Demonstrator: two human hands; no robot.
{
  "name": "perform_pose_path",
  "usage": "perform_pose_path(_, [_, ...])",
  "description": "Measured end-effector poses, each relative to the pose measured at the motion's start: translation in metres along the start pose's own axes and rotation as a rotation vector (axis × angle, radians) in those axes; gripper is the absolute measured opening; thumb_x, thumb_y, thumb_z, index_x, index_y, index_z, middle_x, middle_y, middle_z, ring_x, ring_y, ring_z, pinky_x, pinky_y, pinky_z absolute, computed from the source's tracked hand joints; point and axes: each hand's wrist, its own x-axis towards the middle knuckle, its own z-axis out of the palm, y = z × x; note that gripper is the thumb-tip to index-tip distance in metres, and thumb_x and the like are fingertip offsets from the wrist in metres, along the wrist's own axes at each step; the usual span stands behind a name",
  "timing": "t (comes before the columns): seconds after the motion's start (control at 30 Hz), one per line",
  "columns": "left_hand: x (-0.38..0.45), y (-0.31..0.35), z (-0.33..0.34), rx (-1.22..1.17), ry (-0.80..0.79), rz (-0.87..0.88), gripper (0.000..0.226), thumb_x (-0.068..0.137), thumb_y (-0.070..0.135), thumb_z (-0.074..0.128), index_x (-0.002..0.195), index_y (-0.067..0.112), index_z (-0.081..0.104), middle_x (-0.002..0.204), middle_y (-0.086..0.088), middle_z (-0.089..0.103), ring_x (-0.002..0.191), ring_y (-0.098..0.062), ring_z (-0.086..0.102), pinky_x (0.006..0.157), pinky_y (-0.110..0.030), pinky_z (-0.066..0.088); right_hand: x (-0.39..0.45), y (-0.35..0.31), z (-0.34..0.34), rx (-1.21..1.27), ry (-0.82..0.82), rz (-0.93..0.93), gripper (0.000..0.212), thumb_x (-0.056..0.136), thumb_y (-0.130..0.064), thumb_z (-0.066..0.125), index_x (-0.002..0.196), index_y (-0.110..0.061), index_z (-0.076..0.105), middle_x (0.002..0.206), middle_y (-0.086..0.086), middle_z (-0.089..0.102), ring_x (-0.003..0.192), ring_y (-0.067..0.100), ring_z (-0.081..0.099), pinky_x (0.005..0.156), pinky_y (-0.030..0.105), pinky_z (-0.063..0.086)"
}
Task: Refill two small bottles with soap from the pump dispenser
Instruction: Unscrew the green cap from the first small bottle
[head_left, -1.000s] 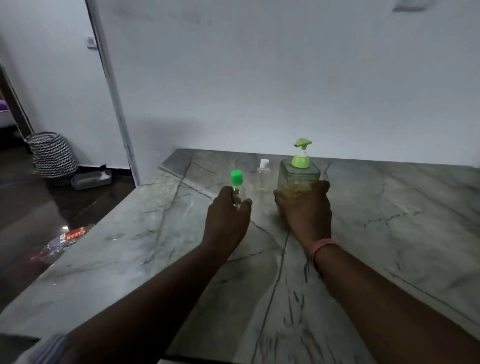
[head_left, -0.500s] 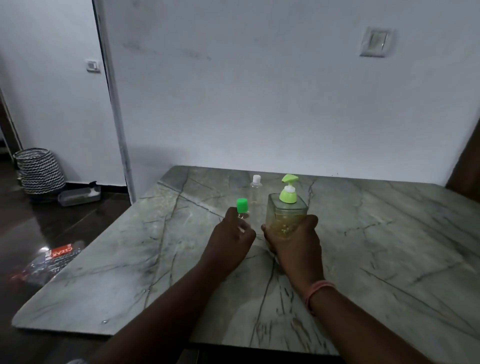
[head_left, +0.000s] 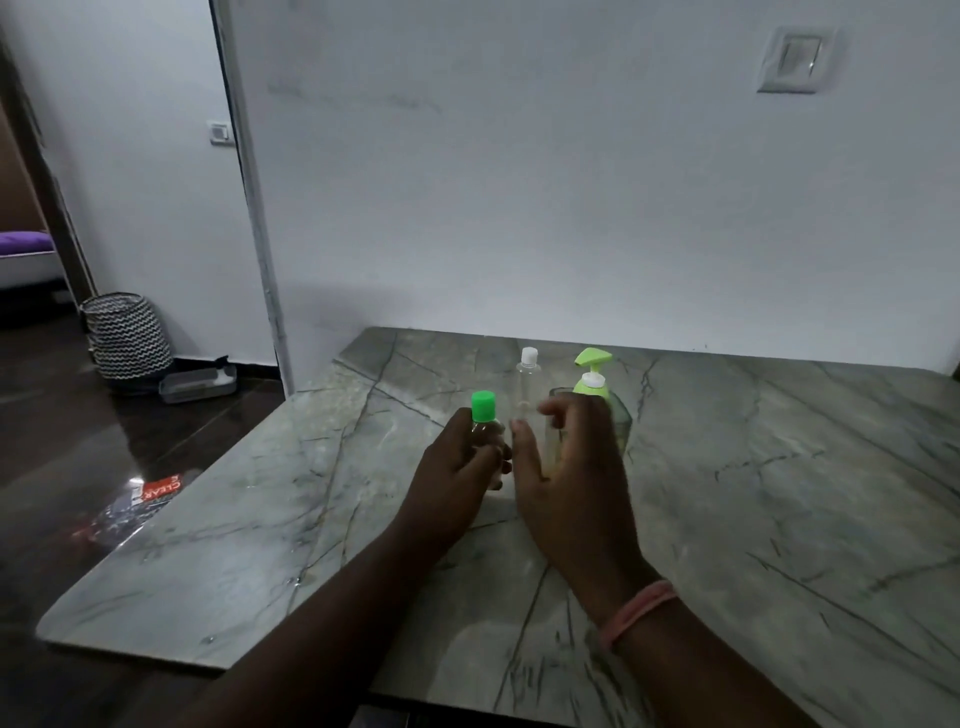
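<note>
The left hand holds a small clear bottle with a green cap upright, its fingers curled round the body so that only the cap and shoulder show above them. This grip is narrow and full, wrapped on the bottle a little above the counter, toward the middle of its far half.

The right hand is just beside it, fingers loosely spread and slightly bent, holding nothing; the grip is wide. It is blurred, so I cannot tell whether its fingertips touch anything. A pink band circles the right wrist.

Behind the right hand stands the pump dispenser, a clear square container with a light green pump head, partly hidden by the fingers. Just to its left, nearer the far edge of the counter, stands a second small bottle with a white cap, upright and apart from both hands.

The counter is grey veined stone and its far edge meets a white wall, which carries a switch plate. Off the left edge, on the dark floor, sit a zigzag-patterned basket, a low plastic box and a crumpled wrapper with red print.
</note>
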Motion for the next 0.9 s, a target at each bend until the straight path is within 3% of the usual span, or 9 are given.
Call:
perform_pose_path(0.07, [0.000,0.001,-0.001,0.049,0.026,0.048,0.011,0.093,0.021,0.054,0.103,0.019,0.059,0.086,-0.004,0.068,0.077,-0.019,0.067,0.068,-0.031,0.055,0.006,-0.009,0.011,0.024,-0.124,-0.019,0.028,0.096,-0.036,0.060,0.117,-0.018,0.053,0.101,-0.007,0.052,0.085,0.001,0.050,0.066,0.013,0.043])
perform_pose_path(0.17, [0.002,-0.003,-0.003,0.169,0.081,0.115,0.012,0.089,0.013,0.063,0.094,0.021,0.057,0.080,0.007,0.065,0.072,-0.004,0.063,0.061,-0.019,0.049,0.017,-0.016,0.029,-0.007,-0.202,0.023,0.034,0.097,-0.041,0.056,0.122,-0.017,0.056,0.105,-0.002,0.057,0.088,0.012,0.057,0.071,0.022,0.045])
perform_pose_path(0.3, [0.006,-0.009,-0.005,0.256,0.130,0.107,0.015,0.090,0.008,0.068,0.099,0.018,0.062,0.082,0.008,0.069,0.076,-0.005,0.067,0.062,-0.026,0.055,0.024,-0.012,0.044,0.004,-0.197,0.064,0.029,0.092,-0.045,0.061,0.094,-0.016,0.062,0.084,-0.004,0.052,0.073,0.011,0.049,0.064,0.025,0.038])
perform_pose_path(0.43, [0.009,-0.003,-0.009,0.193,0.085,0.092,0.023,0.087,0.002,0.067,0.081,0.024,0.068,0.067,0.007,0.069,0.063,-0.003,0.066,0.056,-0.019,0.049,0.024,-0.005,0.049,0.223,-0.195,0.124,0.029,0.088,-0.044,0.067,0.079,-0.017,0.060,0.072,-0.004,0.054,0.066,0.011,0.052,0.058,0.029,0.043])
perform_pose_path(0.63, [0.012,0.005,-0.020,-0.090,-0.091,-0.074,0.008,0.068,-0.003,0.058,0.062,-0.008,0.060,0.044,-0.010,0.056,0.036,-0.016,0.050,0.040,-0.022,0.043,0.025,-0.003,0.045,0.516,-0.347,0.203,0.011,0.094,-0.025,0.065,0.099,-0.016,0.068,0.088,-0.003,0.067,0.081,0.009,0.066,0.071,0.029,0.056])
perform_pose_path(0.77, [0.013,0.001,-0.023,-0.136,-0.140,-0.051,0.010,0.071,-0.006,0.058,0.070,-0.017,0.056,0.050,-0.023,0.055,0.037,-0.021,0.050,0.040,-0.023,0.043,0.025,-0.004,0.041,0.740,-0.441,0.295,0.013,0.100,-0.011,0.056,0.109,-0.010,0.065,0.100,0.004,0.067,0.074,0.022,0.069,0.055,0.036,0.059])
perform_pose_path(0.83, [0.014,-0.003,-0.021,-0.064,-0.066,-0.009,0.006,0.075,-0.005,0.062,0.077,-0.010,0.062,0.056,-0.021,0.061,0.043,-0.023,0.057,0.043,-0.028,0.047,0.024,-0.002,0.045,0.726,-0.424,0.276,0.018,0.101,-0.010,0.054,0.114,-0.016,0.065,0.108,0.000,0.065,0.084,0.019,0.069,0.068,0.040,0.061])
perform_pose_path(0.9, [0.015,-0.008,-0.019,0.110,0.033,0.075,0.002,0.082,0.003,0.068,0.083,0.004,0.067,0.064,-0.009,0.069,0.055,-0.022,0.065,0.050,-0.035,0.054,0.021,0.001,0.054,0.659,-0.378,0.257,0.021,0.100,-0.015,0.055,0.118,-0.022,0.064,0.115,-0.008,0.064,0.105,0.008,0.064,0.089,0.034,0.056])
